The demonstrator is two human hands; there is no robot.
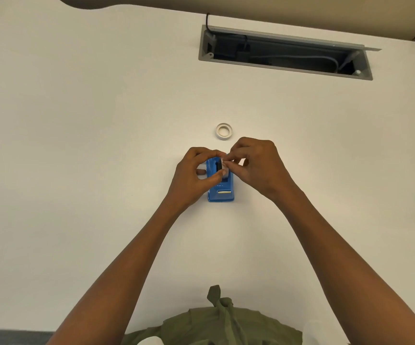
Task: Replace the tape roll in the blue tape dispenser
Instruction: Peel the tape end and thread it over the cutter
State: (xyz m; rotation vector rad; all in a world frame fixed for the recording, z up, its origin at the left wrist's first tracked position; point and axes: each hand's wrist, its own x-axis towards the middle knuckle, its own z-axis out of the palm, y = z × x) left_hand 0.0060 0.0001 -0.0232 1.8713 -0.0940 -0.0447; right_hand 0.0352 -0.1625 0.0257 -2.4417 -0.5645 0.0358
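Dispenser [220,188] top hidden under fingers [222,172]; roll inside indiscernible.

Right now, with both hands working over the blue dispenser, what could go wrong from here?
1. Both hands, left hand and right hand, pinch small parts at the dispenser top; the black hub could slip from the fingers.
2. Nothing presses the dispenser down, so it might shift on the table.
3. The loose tape ring lies just beyond the knuckles and could get knocked away.
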